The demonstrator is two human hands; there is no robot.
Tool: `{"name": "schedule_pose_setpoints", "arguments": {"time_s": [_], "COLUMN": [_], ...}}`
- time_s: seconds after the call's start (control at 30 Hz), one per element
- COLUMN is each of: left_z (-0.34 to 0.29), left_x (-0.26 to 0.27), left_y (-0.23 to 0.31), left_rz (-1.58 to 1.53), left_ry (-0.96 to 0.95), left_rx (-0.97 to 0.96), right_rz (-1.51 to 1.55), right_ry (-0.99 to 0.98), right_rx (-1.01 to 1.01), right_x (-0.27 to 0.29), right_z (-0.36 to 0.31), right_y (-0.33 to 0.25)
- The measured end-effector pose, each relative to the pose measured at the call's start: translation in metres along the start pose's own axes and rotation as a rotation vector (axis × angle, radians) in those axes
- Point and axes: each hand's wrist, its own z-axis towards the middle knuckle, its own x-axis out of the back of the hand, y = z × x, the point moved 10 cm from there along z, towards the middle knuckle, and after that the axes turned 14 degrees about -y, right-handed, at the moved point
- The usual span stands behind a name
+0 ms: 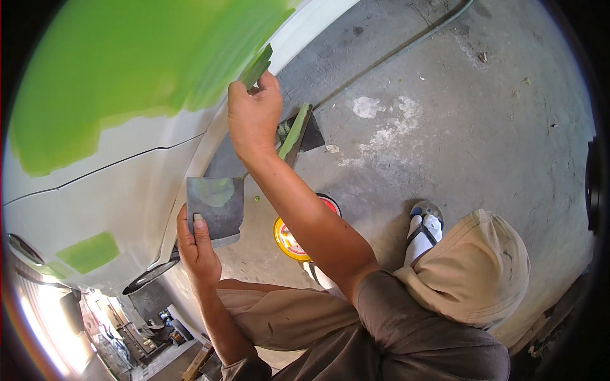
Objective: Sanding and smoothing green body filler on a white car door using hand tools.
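My right hand (254, 117) is closed on a putty spreader (257, 66) coated in green. Its blade is against or very close to the white car body (152, 136), by the edge of a broad green putty patch (127, 70); I cannot tell whether they touch. Lower down, my left hand (201, 251) grips a dark grey square mixing plate (222, 206), thumb on top and fingers underneath. A thin greenish smear lies on the plate's upper part. On the body's lower left is a smaller green patch (89, 252).
A round can (287, 240) with a yellow rim stands on the concrete floor, partly behind my right forearm. Beyond it lie a green-smeared strip (295, 134) and a dark flat piece (312, 134). A hose (394, 54) crosses the floor. My sandalled foot (424, 232) is at right.
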Motion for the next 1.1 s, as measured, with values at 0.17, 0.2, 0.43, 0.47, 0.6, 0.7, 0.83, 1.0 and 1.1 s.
{"name": "schedule_pose_setpoints", "arguments": {"time_s": [0.17, 0.2, 0.43, 0.47, 0.6, 0.7, 0.83, 1.0, 1.1], "left_z": [-0.001, -0.002, -0.003, -0.002, -0.003, -0.004, -0.009, -0.011, -0.015], "left_x": [0.004, 0.005, 0.012, 0.012, 0.019, 0.020, 0.028, 0.036, 0.046], "left_y": [0.000, -0.001, -0.003, -0.001, 0.003, 0.001, -0.005, -0.017, -0.022], "left_rz": [0.017, 0.021, -0.037, -0.037, -0.003, -0.001, -0.029, -0.077, -0.174], "left_ry": [0.000, 0.002, 0.021, 0.018, 0.056, 0.064, 0.084, 0.138, 0.210], "left_rx": [-0.009, -0.012, -0.012, -0.013, -0.011, -0.020, 0.000, -0.032, -0.017], "right_rz": [0.024, 0.025, -0.046, -0.110, -0.074, -0.039, -0.008, 0.065, -0.100], "right_ry": [-0.006, -0.006, -0.018, -0.022, -0.066, -0.058, -0.054, -0.013, -0.081], "right_rx": [-0.002, -0.002, 0.059, 0.147, 0.229, 0.018, -0.008, -0.056, -0.045], "right_x": [-0.014, -0.018, -0.026, -0.027, -0.026, -0.017, -0.025, -0.034, -0.039], "right_z": [0.002, 0.002, -0.005, -0.009, -0.032, -0.030, -0.025, -0.022, -0.030], "right_y": [-0.007, -0.009, -0.012, -0.020, -0.026, 0.008, 0.019, 0.018, 0.008]}}
